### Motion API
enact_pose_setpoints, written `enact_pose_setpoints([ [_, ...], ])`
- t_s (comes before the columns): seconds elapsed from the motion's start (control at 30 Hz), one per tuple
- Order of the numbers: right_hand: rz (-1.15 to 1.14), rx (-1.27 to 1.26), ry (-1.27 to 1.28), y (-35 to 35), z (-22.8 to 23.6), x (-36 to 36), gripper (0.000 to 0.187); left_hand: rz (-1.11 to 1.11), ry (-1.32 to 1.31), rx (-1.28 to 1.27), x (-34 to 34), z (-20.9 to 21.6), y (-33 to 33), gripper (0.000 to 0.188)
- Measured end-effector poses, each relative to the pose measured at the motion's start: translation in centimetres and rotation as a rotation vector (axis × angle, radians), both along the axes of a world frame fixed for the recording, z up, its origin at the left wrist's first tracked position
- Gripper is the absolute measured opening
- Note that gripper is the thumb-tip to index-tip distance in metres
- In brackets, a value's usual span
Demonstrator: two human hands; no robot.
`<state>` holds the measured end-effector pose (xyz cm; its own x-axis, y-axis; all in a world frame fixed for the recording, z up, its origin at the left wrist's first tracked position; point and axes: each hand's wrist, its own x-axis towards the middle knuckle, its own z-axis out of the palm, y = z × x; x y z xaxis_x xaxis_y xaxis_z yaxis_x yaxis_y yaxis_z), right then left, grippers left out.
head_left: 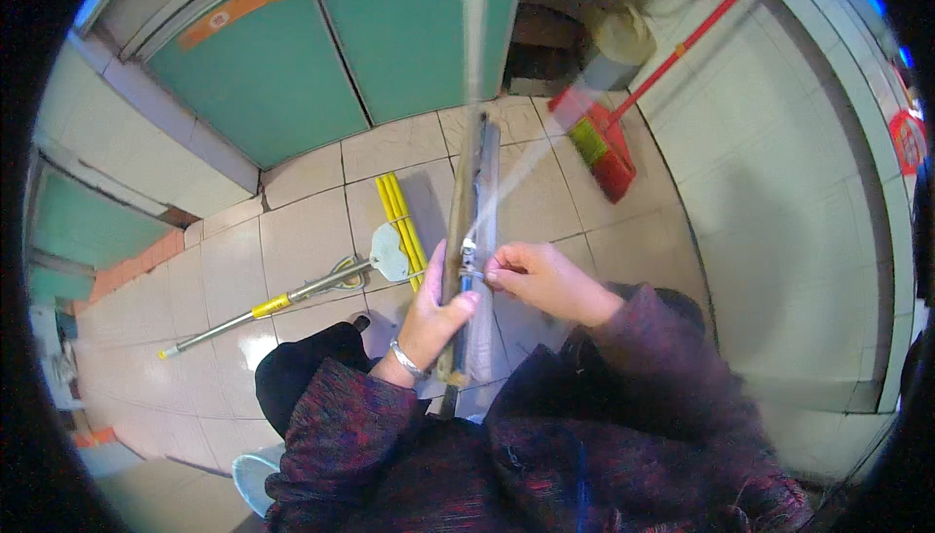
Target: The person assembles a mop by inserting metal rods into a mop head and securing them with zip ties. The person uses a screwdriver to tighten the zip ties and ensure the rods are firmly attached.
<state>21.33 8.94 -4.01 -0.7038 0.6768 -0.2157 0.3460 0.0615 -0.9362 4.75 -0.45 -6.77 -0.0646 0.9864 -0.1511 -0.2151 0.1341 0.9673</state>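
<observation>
In front of my lap, a long narrow bundle of bars [485, 182] stands nearly lengthwise away from me; its exact kind is unclear. It has a brownish strip, a dark middle and a pale, clear-looking strip. My left hand [438, 314] wraps round it from the left, thumb across the near part. A small whitish metal fitting [468, 253] sits on the bars just beyond the thumb. At the right side of that fitting my right hand [531, 278] is closed in a pinch; what its fingertips hold is too small to make out. A pale blurred streak slants away from the fitting.
A mop with a silver pole and yellow grip [271, 306] lies on the tiles at left, its grey plate beside yellow rods [399, 221]. A red broom [604, 155] leans at right near a pale bucket [618, 51]. Green doors [248, 75] stand ahead; a light-blue basin [255, 482] is at lower left.
</observation>
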Motion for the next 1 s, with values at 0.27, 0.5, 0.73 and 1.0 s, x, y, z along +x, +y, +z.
enact_pose_setpoints([
  [0.27,0.126,0.061,-0.223,-0.4,-10.0,1.4,0.019,-0.113,-0.151,-0.493,0.5,-8.9,-0.4,0.051],
  [0.5,0.252,0.032,-0.405,-3.0,-16.1,3.8,0.023,-0.137,-0.542,-0.835,1.1,-14.1,-3.7,0.042],
  [0.73,0.115,-0.472,-0.309,-3.8,-17.7,2.5,0.027,0.023,-0.220,-0.671,1.7,-16.5,-5.3,0.035],
  [1.0,0.304,-0.284,-0.484,-4.7,-17.4,0.3,0.022,-0.044,0.217,-0.714,0.5,-17.0,-6.8,0.026],
])
